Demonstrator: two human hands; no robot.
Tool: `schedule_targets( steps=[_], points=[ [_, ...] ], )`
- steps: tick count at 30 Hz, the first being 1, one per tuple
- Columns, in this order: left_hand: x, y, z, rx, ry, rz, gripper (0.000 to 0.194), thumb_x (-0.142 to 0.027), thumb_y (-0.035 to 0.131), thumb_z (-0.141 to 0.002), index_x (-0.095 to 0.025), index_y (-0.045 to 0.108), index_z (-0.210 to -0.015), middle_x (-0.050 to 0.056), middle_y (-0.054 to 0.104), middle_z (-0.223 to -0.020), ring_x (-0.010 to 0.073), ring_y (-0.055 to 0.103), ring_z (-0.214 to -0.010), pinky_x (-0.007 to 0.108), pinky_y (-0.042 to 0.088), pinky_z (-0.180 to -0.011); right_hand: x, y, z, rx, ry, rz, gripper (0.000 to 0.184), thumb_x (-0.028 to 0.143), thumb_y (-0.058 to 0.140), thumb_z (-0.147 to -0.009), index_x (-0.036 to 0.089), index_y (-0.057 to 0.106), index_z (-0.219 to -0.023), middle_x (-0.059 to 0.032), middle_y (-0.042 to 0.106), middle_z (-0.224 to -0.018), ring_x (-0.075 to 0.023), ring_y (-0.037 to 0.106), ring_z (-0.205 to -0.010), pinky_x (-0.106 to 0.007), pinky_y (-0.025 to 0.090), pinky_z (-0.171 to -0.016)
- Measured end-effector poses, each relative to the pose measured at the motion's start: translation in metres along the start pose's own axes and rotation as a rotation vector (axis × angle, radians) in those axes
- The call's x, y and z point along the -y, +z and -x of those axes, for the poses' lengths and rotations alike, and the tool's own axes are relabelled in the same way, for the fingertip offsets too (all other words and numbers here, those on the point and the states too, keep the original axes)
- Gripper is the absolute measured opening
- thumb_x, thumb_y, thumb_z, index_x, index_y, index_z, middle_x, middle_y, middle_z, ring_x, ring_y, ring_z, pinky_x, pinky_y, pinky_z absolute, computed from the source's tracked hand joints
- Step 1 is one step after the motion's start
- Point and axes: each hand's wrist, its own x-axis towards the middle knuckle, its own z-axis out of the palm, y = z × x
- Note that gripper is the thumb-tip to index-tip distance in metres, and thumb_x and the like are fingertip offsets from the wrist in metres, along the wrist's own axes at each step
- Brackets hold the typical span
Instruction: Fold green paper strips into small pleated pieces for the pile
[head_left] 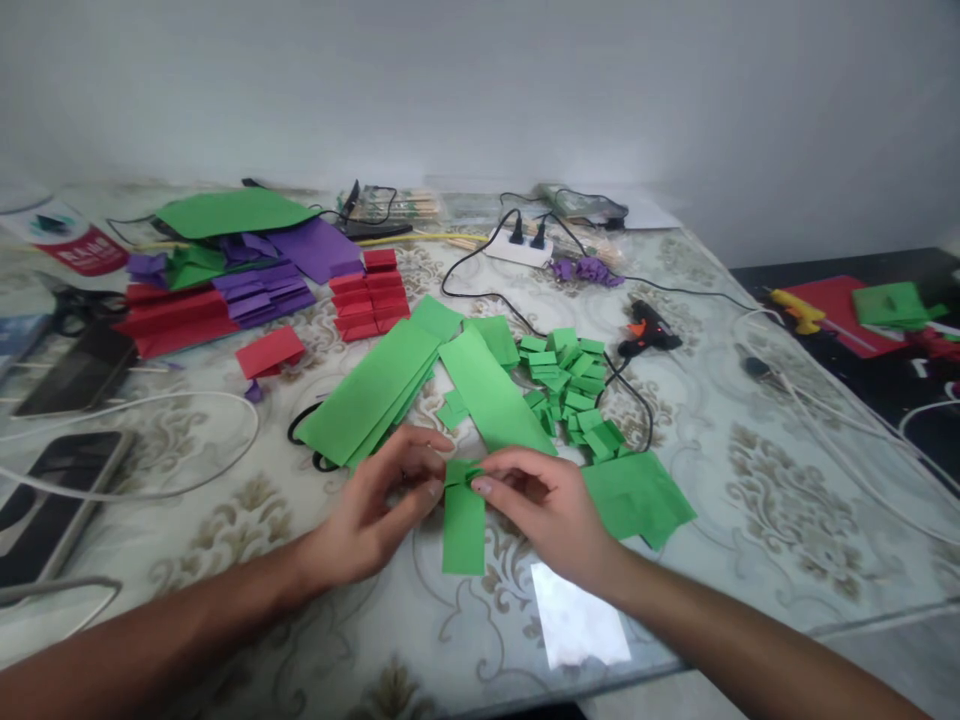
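Head view: I see right hand (pixel 546 502) pinching strip (pixel 463 532); whether left hand (pixel 386 498) grips, I cannot tell. I'd square its edges before creasing.

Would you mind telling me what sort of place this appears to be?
Probably a table used for paper crafts, perhaps at home: a glue gun, scissors and a pile of small folded green pieces lie on a patterned tablecloth.

Right hand (pixel 551 500) pinching green paper strip (pixel 463 535); left hand (pixel 394 495) touching its edge; folded green paper pieces (pixel 581 385) lying beyond; black glue gun (pixel 654 330) resting nearby.
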Motion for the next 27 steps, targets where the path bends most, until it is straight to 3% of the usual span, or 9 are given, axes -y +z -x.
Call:
schedule_targets(
  steps=[3,6,17,27],
  points=[
    [0.0017,0.0004,0.0012,0.038,0.056,-0.074,0.015,-0.025,0.060,-0.102,-0.023,0.061,-0.118,0.005,0.068,-0.101,0.0185,0.066,-0.090,0.028,0.055,-0.078,-0.0022,0.0002,-0.0009,-0.004,0.072,-0.032,0.017,0.037,0.082,-0.085,0.021,0.079,-0.088,-0.0018,0.075,-0.075,-0.0160,0.066,-0.066,-0.030,0.053,-0.062],
    [0.0038,0.0023,-0.0004,0.014,0.028,-0.125,0.006,-0.026,0.061,-0.103,-0.022,0.063,-0.107,0.002,0.065,-0.089,0.0152,0.061,-0.079,0.025,0.052,-0.073,-0.0047,0.0013,-0.0008,0.015,0.104,-0.065,0.020,0.040,0.082,-0.085,0.021,0.078,-0.089,-0.0015,0.075,-0.075,-0.0155,0.066,-0.066,-0.029,0.054,-0.063],
    [0.0055,0.0055,-0.0045,-0.133,-0.039,-0.109,0.015,-0.031,0.067,-0.098,-0.017,0.066,-0.091,0.002,0.066,-0.082,0.0145,0.061,-0.075,0.024,0.051,-0.067,0.0003,0.0058,0.0024,-0.010,0.058,-0.023,0.021,0.037,0.082,-0.084,0.020,0.071,-0.083,-0.0010,0.073,-0.074,-0.0147,0.066,-0.065,-0.026,0.053,-0.060],
    [0.0033,0.0074,-0.0046,-0.149,-0.035,-0.112,0.014,-0.028,0.069,-0.096,-0.018,0.065,-0.086,-0.001,0.062,-0.073,0.0121,0.058,-0.065,0.021,0.047,-0.059,-0.0021,0.0049,0.0010,-0.042,0.050,0.016,0.020,0.038,0.083,-0.084,0.020,0.073,-0.082,-0.0018,0.074,-0.073,-0.0155,0.066,-0.063,-0.027,0.054,-0.058]
  ],
)
